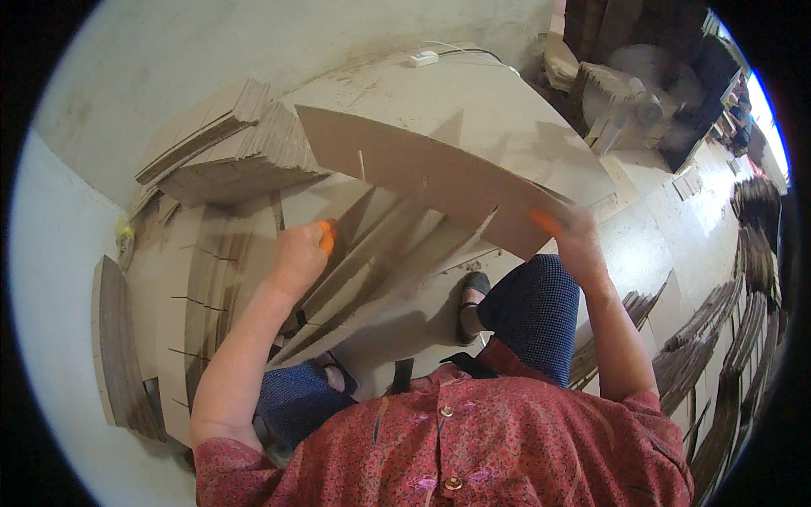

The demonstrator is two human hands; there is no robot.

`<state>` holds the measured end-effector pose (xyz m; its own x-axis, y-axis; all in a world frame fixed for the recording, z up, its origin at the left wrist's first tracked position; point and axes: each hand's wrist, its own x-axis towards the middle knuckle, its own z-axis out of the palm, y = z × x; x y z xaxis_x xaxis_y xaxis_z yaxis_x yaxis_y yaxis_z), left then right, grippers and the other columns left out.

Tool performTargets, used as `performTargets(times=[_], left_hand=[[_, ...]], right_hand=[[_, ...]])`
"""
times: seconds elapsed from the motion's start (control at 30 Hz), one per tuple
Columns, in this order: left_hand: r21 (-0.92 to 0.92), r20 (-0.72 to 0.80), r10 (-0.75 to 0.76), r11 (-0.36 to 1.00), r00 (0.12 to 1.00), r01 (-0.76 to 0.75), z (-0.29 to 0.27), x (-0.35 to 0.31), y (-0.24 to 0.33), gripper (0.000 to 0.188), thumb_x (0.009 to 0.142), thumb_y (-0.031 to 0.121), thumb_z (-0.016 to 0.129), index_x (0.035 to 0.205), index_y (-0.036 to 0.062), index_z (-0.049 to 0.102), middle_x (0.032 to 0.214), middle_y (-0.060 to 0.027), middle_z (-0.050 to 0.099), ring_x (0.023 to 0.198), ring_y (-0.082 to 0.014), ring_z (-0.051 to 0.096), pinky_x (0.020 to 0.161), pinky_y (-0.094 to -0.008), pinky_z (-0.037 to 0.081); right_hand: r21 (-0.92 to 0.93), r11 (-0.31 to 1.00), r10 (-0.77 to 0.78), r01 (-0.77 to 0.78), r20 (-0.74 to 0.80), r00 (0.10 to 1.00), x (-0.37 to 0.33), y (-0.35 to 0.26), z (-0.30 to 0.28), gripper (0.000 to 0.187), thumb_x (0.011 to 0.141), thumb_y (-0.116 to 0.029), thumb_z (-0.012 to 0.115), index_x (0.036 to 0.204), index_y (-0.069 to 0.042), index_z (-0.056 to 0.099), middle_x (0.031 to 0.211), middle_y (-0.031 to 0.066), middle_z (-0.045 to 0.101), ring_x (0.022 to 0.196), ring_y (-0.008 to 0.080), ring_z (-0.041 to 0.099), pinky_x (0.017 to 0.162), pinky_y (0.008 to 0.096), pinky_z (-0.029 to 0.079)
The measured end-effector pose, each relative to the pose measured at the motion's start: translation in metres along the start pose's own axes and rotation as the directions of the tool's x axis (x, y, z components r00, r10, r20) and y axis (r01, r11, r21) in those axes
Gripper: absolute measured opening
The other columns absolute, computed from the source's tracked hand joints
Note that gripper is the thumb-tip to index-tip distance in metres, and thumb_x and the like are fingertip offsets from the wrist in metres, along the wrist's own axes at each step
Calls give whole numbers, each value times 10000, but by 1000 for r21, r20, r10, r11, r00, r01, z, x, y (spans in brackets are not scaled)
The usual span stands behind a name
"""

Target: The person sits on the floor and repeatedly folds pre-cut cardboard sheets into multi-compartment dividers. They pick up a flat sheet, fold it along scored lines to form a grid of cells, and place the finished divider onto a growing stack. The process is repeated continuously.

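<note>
My right hand (576, 245), with an orange finger cover, grips the right end of a long brown cardboard strip (397, 160). The strip stretches to the left, with narrow slots along its lower edge. Below it, several crossing cardboard strips (384, 262) stand on edge, blurred by motion, between my knees. My left hand (300, 258), also with orange on its fingertips, is closed at the upper left end of these crossing strips. Its fingers are partly hidden, but a strip's edge runs into them.
Stacked cardboard sheets (241, 160) lie at the far left, with slotted strips (211, 287) nearer to me. A white plug block (424, 58) with a cord lies on the large board behind. A fan (646, 106) stands at the back right. Rows of cardboard pieces (701, 338) fill the right side.
</note>
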<state>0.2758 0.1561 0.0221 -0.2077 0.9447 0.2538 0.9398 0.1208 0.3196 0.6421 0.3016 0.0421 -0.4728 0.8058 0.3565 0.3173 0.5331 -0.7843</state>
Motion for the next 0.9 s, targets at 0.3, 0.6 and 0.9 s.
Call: performTargets(times=[0.3, 0.6, 0.9], left_hand=[[71, -30, -28, 997, 999, 30, 6, 2, -1, 242, 853, 207, 624, 987, 16, 688, 787, -201, 649, 716, -381, 621, 662, -451, 500], [-71, 166, -29, 997, 986, 41, -13, 16, 84, 421, 785, 355, 700, 1054, 32, 665, 878, -153, 649, 788, -324, 624, 705, -406, 505], [50, 130, 8, 999, 992, -14, 37, 21, 77, 225, 816, 186, 650, 733, -12, 581, 679, -221, 594, 676, -409, 586, 605, -477, 453]], right_hand=[[6, 999, 33, -33, -4, 999, -22, 23, 29, 126, 834, -13, 592, 936, 12, 662, 711, 183, 631, 633, 122, 554, 596, 296, 464], [58, 997, -51, 56, -84, 995, -43, 74, 56, 117, 811, 30, 601, 909, 10, 662, 758, 222, 632, 669, 269, 644, 604, 321, 477], [28, 998, 50, -49, -35, 998, -49, 37, 40, 89, 854, -2, 596, 913, 12, 661, 729, 204, 631, 632, 231, 611, 603, 323, 470]])
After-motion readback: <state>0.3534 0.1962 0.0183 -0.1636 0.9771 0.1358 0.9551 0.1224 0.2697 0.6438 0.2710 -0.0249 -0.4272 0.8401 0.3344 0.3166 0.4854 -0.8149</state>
